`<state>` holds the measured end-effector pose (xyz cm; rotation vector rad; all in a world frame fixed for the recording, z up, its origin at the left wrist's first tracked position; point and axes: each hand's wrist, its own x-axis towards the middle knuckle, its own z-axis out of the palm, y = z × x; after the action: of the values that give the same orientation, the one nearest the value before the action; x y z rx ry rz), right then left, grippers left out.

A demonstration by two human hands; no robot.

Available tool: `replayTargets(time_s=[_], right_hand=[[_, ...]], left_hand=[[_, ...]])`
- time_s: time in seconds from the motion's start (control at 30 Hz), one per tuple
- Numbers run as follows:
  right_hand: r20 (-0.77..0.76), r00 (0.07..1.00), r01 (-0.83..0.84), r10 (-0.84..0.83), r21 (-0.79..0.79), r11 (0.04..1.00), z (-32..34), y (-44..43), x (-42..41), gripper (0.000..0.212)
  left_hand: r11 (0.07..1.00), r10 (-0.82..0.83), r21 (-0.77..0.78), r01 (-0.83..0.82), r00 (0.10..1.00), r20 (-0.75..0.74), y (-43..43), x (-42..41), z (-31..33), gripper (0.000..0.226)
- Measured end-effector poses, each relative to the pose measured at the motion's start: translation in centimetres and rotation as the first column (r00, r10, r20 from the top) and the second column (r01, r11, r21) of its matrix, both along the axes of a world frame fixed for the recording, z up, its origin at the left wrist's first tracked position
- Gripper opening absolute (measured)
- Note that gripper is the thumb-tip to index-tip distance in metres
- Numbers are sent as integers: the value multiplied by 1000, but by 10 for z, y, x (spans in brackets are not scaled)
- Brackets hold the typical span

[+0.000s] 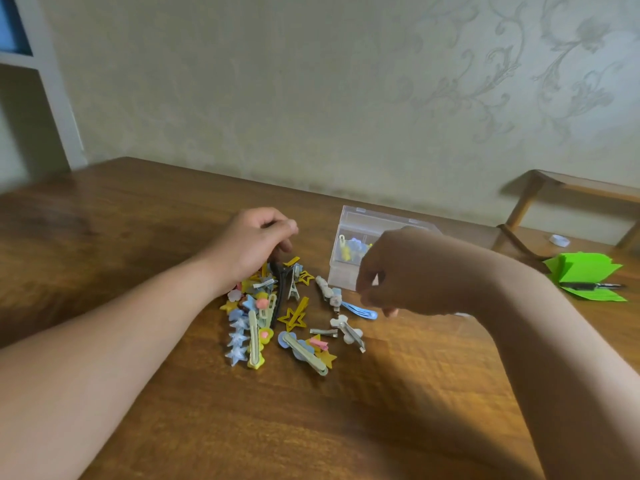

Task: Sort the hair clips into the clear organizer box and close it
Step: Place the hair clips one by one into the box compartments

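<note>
- Your left hand (258, 244) sits on the far end of the clip pile (273, 313), knuckles up.
- Left fingers (280, 226) are curled down tight, with the tips hidden. They sit right over the top of a black clip (281, 289), but I can't tell if they grip it.
- Your right hand (401, 275) hangs in front of the box (343, 275), covering its right part.
- Right fingers (372, 299) are curled narrow and point down, just above a blue clip (362, 310). I can't tell if they hold anything.
- The clips lie loose on the worktop (138, 220) between your two forearms: stars, flowers, long bars, in yellow, blue, pink and white.
- The box stands just beyond the pile on the right, with its lid (381, 218) up at the back. A few yellow and blue clips are inside on the left side.
- Green paper (585, 271) with a pen (588, 286) on it lies at far right, well apart from the box.
- A wooden chair (561, 188) stands behind that.
</note>
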<state>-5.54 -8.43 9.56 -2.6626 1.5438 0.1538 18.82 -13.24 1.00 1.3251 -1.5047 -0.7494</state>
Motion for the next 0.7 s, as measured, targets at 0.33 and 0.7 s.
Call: replayTargets(time_s=[0.33, 0.7], right_hand=[[-167, 985, 30, -29, 6, 1000, -14, -1, 11, 4], [546, 836, 131, -61, -90, 987, 15, -22, -31, 8]], left_hand=[[1000, 0, 5, 0, 1000, 20, 1, 1, 0, 20], [1000, -7, 12, 7, 1000, -20, -1, 0, -2, 20]])
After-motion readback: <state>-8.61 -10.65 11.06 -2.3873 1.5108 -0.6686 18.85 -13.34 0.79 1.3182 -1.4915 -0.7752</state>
